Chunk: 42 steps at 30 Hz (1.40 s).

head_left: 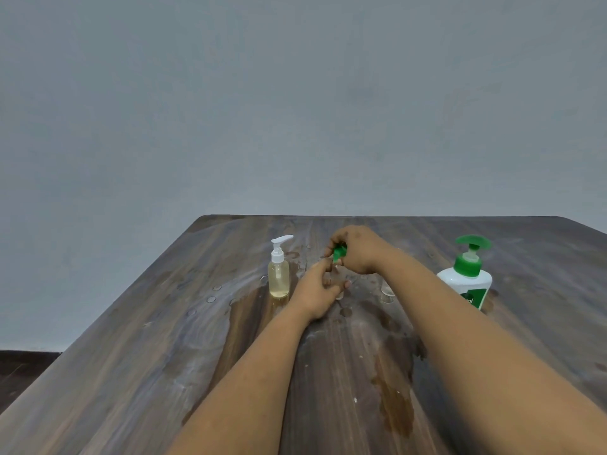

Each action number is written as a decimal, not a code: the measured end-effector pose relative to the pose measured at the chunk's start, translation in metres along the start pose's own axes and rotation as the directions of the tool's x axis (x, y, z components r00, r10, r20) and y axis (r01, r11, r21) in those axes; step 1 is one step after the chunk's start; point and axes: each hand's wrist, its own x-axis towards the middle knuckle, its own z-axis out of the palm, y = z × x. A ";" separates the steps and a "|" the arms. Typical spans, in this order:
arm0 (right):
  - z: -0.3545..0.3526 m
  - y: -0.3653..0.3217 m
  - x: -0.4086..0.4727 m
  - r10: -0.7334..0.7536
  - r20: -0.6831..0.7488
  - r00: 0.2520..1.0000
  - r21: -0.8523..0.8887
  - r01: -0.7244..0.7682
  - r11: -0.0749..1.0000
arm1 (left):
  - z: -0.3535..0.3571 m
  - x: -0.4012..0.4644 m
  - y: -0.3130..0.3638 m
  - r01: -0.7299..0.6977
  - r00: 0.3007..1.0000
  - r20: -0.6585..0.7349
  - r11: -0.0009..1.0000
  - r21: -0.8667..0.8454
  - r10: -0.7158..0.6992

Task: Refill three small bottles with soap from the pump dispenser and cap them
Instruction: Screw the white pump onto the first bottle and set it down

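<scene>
Since the small bottle [338, 284] is clear, light plastic and the desk [164, 356] under it looks wet, I judge it slippery and easy to tip, so the body low down is the place to hold it, with the cap taken at its rim. My left hand [317, 292] has its grip curled around that bottle, which stands near the middle of the desk; most of it is hidden by my fingers. My right hand [356, 251] is just above, at twelve o'clock from the left, its grip pinching a small green cap [339, 252] over the bottle's neck. I cannot tell whether the cap sits on the thread yet. Another small clear bottle [387, 290] stands at three o'clock from my left hand, hard to make out. At nine o'clock is a clear pump bottle [279, 277] of pale yellow soap with a white head. Farther at three o'clock stands the white dispenser [466, 280] with a green pump
</scene>
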 end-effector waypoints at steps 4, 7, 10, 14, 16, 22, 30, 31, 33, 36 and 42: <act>0.006 -0.002 0.002 0.074 -0.059 0.995 -0.059 -0.078 0.995 | 0.001 0.001 -0.004 0.051 0.999 -0.002 0.998 -0.038 -0.051; 0.010 -0.005 0.003 0.109 -0.111 0.988 -0.182 -0.128 0.975 | 0.001 0.001 -0.002 0.033 0.999 0.002 0.998 -0.057 -0.033; 0.004 -0.007 0.002 0.051 -0.050 0.997 -0.183 -0.059 0.981 | 0.001 0.001 -0.002 0.008 1.000 0.002 0.997 -0.074 -0.008; -0.006 -0.007 0.001 0.004 0.075 0.997 -0.070 0.001 0.998 | 0.000 0.001 -0.003 0.021 1.000 -0.001 0.997 -0.068 -0.021; -0.007 -0.008 0.001 0.001 0.068 0.998 -0.030 0.001 1.000 | 0.000 0.000 -0.003 0.025 1.000 -0.005 0.998 -0.060 -0.026; -0.003 -0.008 0.001 0.056 -0.015 0.998 -0.195 -0.058 0.979 | 0.000 -0.001 -0.003 0.025 1.000 -0.015 0.997 -0.069 -0.026; -0.004 -0.008 0.001 0.027 0.059 0.998 -0.051 -0.024 0.998 | 0.000 -0.001 -0.001 0.044 0.999 0.001 0.994 -0.104 -0.044; -0.002 -0.008 0.001 0.050 0.031 0.998 -0.068 -0.048 0.997 | 0.000 -0.002 0.000 0.042 0.999 0.002 0.994 -0.103 -0.042; -0.001 -0.006 0.000 0.044 0.008 0.999 -0.130 -0.042 0.991 | -0.001 -0.003 0.001 0.021 1.000 -0.001 0.994 -0.110 -0.022; -0.003 -0.004 -0.002 -0.024 0.064 0.998 -0.091 0.030 0.995 | -0.001 -0.003 0.003 0.016 1.000 -0.006 0.993 -0.119 -0.016; -0.004 -0.005 -0.001 -0.017 0.044 0.999 -0.112 0.022 0.993 | 0.000 -0.004 0.000 0.012 0.999 -0.030 0.996 -0.092 -0.015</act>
